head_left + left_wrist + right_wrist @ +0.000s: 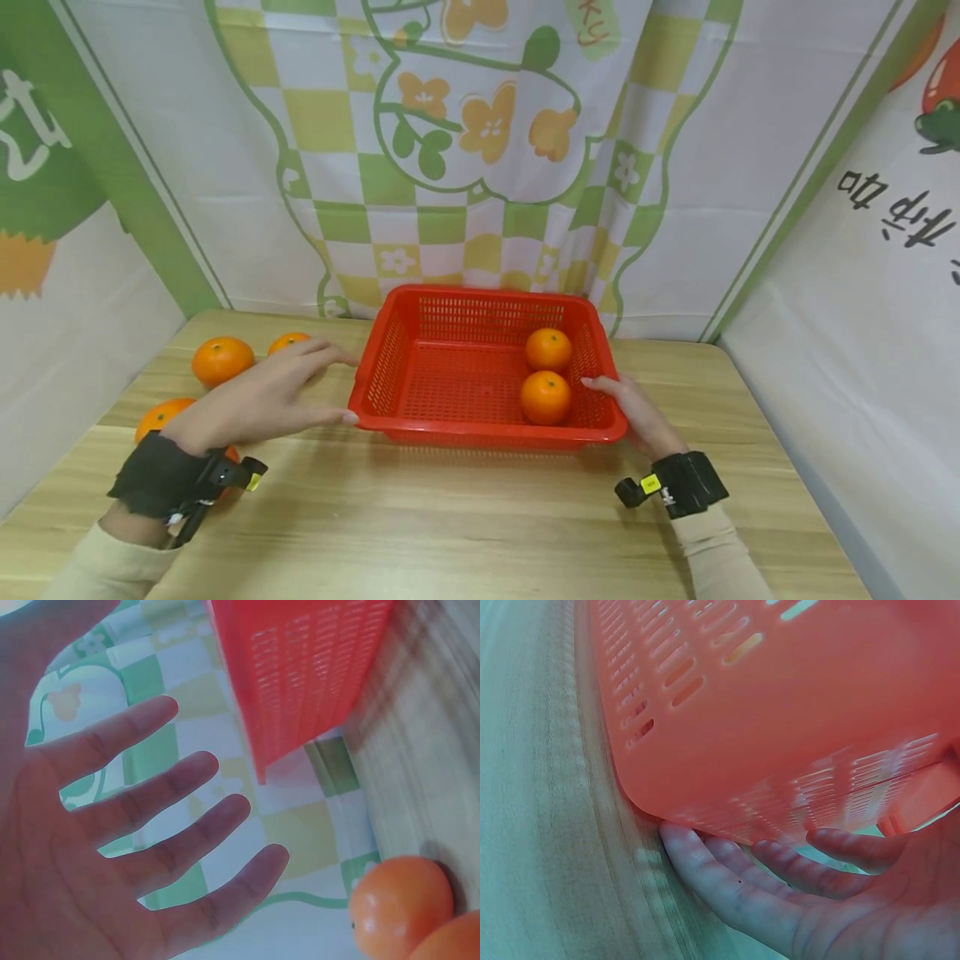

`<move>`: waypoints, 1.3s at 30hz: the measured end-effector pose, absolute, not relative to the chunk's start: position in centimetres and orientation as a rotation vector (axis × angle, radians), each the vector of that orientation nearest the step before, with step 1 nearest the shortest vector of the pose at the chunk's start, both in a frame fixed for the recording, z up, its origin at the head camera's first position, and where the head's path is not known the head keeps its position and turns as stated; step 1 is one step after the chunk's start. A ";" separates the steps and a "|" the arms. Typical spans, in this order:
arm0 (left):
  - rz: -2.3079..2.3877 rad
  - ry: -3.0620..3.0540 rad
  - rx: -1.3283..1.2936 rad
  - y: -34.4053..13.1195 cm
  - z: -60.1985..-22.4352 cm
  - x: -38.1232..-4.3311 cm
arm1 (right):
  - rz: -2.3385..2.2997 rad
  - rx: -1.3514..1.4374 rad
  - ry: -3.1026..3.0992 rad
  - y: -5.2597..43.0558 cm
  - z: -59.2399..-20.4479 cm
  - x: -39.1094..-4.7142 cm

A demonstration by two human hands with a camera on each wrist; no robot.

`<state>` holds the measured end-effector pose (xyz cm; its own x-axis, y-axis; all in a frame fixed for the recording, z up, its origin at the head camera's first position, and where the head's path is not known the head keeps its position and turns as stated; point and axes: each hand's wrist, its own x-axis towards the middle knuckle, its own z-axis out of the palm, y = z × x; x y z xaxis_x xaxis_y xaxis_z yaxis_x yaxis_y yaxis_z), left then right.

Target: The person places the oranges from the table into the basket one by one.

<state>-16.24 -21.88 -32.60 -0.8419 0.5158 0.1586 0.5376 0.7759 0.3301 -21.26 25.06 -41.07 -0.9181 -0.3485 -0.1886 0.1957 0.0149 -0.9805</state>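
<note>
A red plastic basket [480, 429] with slotted walls stands at the back middle of the table. Two oranges, one behind [548, 349] and one in front [545, 397], lie at its right end. My right hand [637, 412] grips the basket's right side, the thumb over the rim. In the right wrist view its fingers [757, 896] lie against the outside, low on the wall. Beside the left rim is my left hand [273, 396], fingers spread and fairly straight, holding nothing. Its thumb tip is close to the front left corner; whether it touches cannot be told.
Several oranges lie on the wooden table [420, 533] at the left, among them a back one [222, 361], a partly hidden one [288, 342] and one by the left wrist [161, 415]. A patterned curtain [487, 225] hangs behind the basket. White side walls flank the table.
</note>
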 end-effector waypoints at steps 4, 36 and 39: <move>-0.561 -2.890 -0.898 -22.4 -33.0 -16.2 | -1.962 -0.159 1.922 25.1 -41.1 -21.3; -0.556 -2.874 -0.664 -28.0 -35.2 -12.5 | -1.943 -0.151 1.941 25.2 -41.1 -21.3; -0.533 -2.877 -0.663 -28.6 -35.5 -12.1 | -1.942 -0.154 1.937 25.2 -41.2 -21.3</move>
